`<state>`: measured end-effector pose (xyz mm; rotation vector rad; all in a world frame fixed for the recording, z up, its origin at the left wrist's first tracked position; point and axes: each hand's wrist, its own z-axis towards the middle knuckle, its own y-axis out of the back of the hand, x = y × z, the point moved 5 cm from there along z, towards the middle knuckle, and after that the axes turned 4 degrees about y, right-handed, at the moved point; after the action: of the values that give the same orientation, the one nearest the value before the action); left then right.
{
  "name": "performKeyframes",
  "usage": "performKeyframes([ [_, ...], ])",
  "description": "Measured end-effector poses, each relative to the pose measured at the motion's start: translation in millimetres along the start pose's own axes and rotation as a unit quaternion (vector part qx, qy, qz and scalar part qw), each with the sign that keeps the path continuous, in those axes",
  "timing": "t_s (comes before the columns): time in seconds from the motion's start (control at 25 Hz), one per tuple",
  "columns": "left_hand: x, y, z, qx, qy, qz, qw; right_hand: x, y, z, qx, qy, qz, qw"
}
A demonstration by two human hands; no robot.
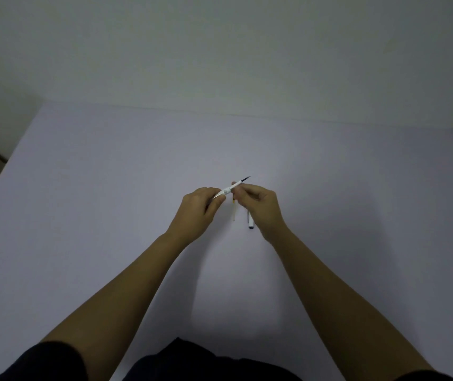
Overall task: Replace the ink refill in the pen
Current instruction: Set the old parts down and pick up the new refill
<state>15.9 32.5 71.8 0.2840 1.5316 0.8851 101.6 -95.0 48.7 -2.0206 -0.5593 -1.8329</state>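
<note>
1. A thin white plastic pen (227, 190) is held up over the bench, between the two hands.
2. A dark, pointed ink refill (245, 179) is seen sticking out of the far end of the pen, pointing up and to the right.
3. The near end of the pen is pinched by the left hand (200, 206), with the thumb and fingers closed around it.
4. The right hand (259, 203) is closed in a pinch just beside the pen, near the spot where the refill comes out; whether the pen or the refill is gripped cannot be told.
5. A thin pale stick with an orange tip (233, 210) is seen below the hands. It may be another refill, but it is too small to be sure.
6. A short white tube with a dark end (250, 221) is seen just beside the right hand, partly hidden by it. It looks like a part of the pen.
7. All of this is placed over a wide, pale grey bench (110, 215).
8. A plain pale wall (220, 50) is seen behind the bench.
9. Both bare arms are stretched forward, and dark sleeves (52, 361) are seen at the bottom.
</note>
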Motion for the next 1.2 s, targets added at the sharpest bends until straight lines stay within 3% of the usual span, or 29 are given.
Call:
performKeyframes([
  [0.2,8.3,-0.8,-3.5,0.029,0.01,0.039,0.999,-0.7,5.7,12.0,-0.088,-0.057,0.145,0.984],
  [0.32,23.2,3.2,-3.3,0.042,0.035,0.055,0.997,-2.2,13.8,29.8,-0.127,-0.07,0.159,0.976],
  [0.48,27.6,11.1,6.4,0.016,0.049,0.033,0.998,-22.2,20.3,45.6,-0.132,-0.078,-0.103,0.983],
  [0.68,31.1,14.9,26.4,-0.002,0.055,0.007,0.998,-44.4,14.5,61.9,-0.075,-0.075,-0.357,0.928],
  [0.92,41.1,11.2,40.5,-0.003,0.062,0.004,0.998,-59.6,8.0,76.8,-0.044,-0.107,-0.439,0.891],
  [1.2,47.9,9.7,40.7,-0.009,0.06,0.004,0.998,-64.9,3.1,74.7,-0.028,-0.118,-0.454,0.883],
])
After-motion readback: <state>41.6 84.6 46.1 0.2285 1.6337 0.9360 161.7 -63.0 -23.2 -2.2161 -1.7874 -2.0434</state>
